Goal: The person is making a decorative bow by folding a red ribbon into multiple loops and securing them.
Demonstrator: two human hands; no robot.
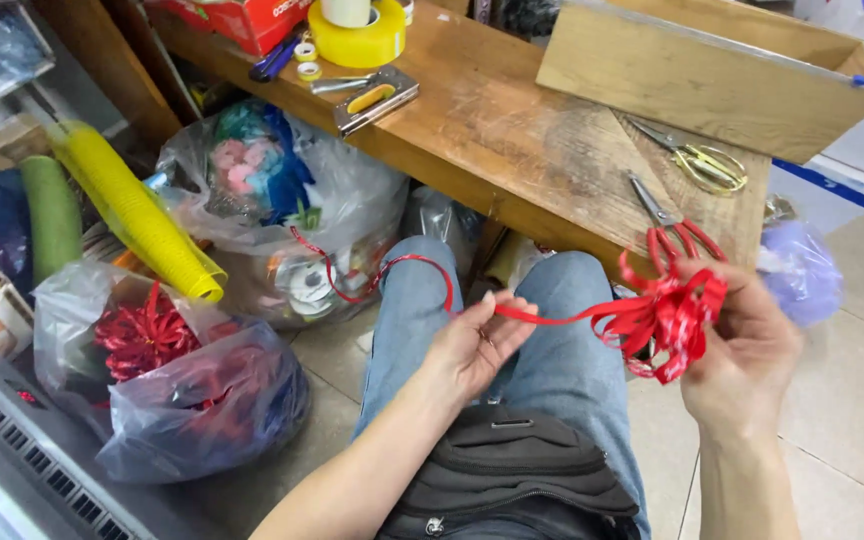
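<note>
My right hand (pixel 742 350) pinches a bundle of looped red ribbon (pixel 667 315), a partly formed bow, above my right knee. From the bow a single red ribbon strand (pixel 542 315) runs left to my left hand (pixel 472 345), which grips it between thumb and fingers over my lap. The strand continues past that hand in a curve (pixel 352 285) down toward clear plastic bags on the floor. I sit in blue jeans with a black pouch (pixel 512 475) at my waist.
A wooden bench (pixel 512 130) in front holds red-handled scissors (pixel 667 225), gold-handled scissors (pixel 702 160), a yellow tape roll (pixel 357 35), a stapler (pixel 372 98) and a wooden box (pixel 702 70). Plastic bags of ribbon and bows (pixel 182 385), and a yellow stack of cups (pixel 137 210), crowd the floor at left.
</note>
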